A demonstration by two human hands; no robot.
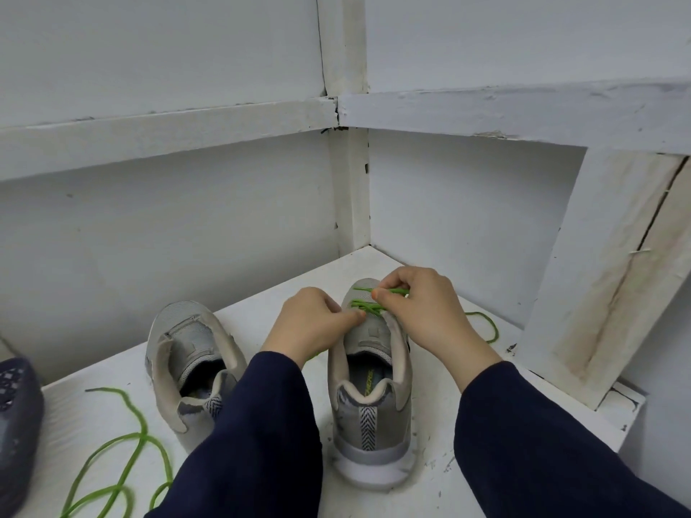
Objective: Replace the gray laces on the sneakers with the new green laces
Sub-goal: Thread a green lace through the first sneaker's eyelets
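Note:
Two gray sneakers stand heel toward me on a white table point(430, 491). The right sneaker point(372, 398) has a green lace point(368, 306) threaded through its front eyelets. My right hand point(422, 312) pinches that lace over the toe end. My left hand point(312, 325) holds the sneaker's left eyelet edge, thumb and fingertip by the lace. The lace's free end point(488, 325) trails out on the table to the right. The left sneaker point(194, 362) has no lace and lies open. A second loose green lace point(119, 461) coils at the front left.
White walls with wooden battens close the corner behind the sneakers. A white board point(605, 278) leans against the wall at the right. A dark blue patterned object point(17, 424) sits at the table's left edge. The table's right edge point(628, 424) lies close by.

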